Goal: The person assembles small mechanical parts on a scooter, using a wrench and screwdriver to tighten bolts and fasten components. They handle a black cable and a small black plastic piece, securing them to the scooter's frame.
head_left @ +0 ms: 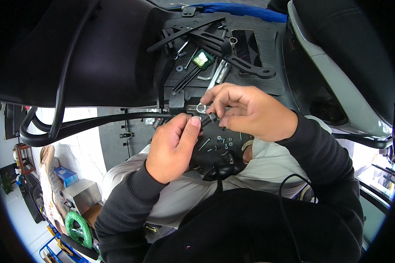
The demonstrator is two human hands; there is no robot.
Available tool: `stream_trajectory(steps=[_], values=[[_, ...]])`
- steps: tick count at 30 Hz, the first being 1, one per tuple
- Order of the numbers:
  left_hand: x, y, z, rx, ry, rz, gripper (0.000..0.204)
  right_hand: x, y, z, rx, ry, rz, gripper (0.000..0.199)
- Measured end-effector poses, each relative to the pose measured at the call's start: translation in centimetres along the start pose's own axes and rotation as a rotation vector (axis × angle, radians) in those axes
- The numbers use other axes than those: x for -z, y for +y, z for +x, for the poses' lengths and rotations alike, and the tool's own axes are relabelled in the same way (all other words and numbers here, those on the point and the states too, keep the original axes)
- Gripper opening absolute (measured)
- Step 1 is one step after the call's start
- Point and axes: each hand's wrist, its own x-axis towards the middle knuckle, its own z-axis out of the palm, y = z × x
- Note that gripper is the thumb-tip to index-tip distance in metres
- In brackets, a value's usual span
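Note:
Between the thumb and fingers of my left hand (173, 147) is a dark bolt (210, 118), its head pointing up and right. My right hand (254, 111) is curled just beside that head, thumb and fingertips drawn together. Whatever small thing those fingertips pinch is too hidden to name. The ring end of a wrench (201, 108) shows just under my right forefinger, above the bolt. Both hands are over the gap between my knees, at the near edge of a scooter's footboard (267, 83).
On the footboard lie black metal brackets (202, 39), a phone (251, 48), a green box (202, 59), hex keys (186, 78) and a socket tool (224, 71). Loose bolts and washers (219, 140) are on the floor below. A black tubular bar (105, 117) juts out to the left.

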Motion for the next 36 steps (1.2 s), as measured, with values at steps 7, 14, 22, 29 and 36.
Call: stream_trajectory(steps=[7, 14, 22, 29, 36], values=[[0.1, 0.0, -0.1, 0.010, -0.013, 0.022, 0.040, 0.0, -0.2, 0.0, -0.322, 0.009, 0.025, 0.019], [0.0, 0.1, -0.2, 0.005, 0.014, -0.024, 0.039, -0.1, -0.5, 0.0, -0.178, 0.035, -0.021, 0.024], [0.6, 0.3, -0.2, 0.061, -0.031, -0.012, 0.039, -0.3, 0.0, 0.0, 0.023, 0.041, 0.035, 0.026], [0.5, 0.4, -0.3, 0.030, -0.047, 0.008, 0.036, -0.3, -0.6, 0.1, -0.267, 0.022, -0.063, 0.036], [-0.4, 0.1, 0.0, -0.122, 0.056, -0.107, 0.028, -0.3, -1.4, 0.1, -0.276, 0.102, 0.175, 0.028]])
